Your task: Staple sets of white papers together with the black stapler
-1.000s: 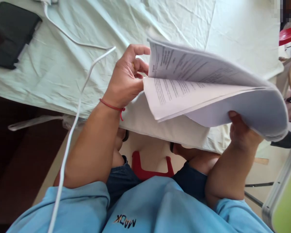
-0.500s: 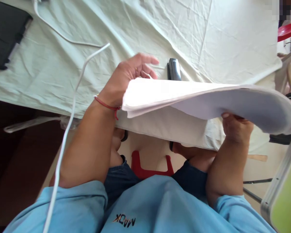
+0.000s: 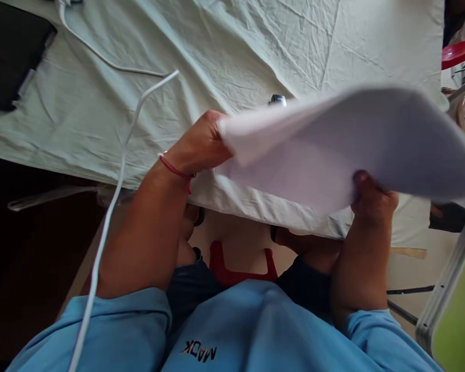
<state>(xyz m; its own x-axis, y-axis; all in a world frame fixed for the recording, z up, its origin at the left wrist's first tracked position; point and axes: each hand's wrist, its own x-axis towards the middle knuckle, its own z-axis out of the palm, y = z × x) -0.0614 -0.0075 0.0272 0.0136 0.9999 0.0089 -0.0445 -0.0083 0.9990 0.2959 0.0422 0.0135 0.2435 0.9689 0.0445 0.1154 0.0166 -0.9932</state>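
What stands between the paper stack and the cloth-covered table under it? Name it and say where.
A black stapler lies on the table cloth, its tip showing just past the far edge of the paper stack. Both the left hand and right hand grip the stack. Whatever else lies under it is hidden.

A stapler (image 3: pixel 278 99) lies on the table (image 3: pixel 217 51) behind the paper stack (image 3: pixel 341 139).

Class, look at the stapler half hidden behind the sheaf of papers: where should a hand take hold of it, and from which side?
Only the stapler's far end shows above the lifted sheaf of papers, which both the left hand and right hand hold. Probably best to pinch its long body across the sides, coming from above and the far side of the cloth-covered table.
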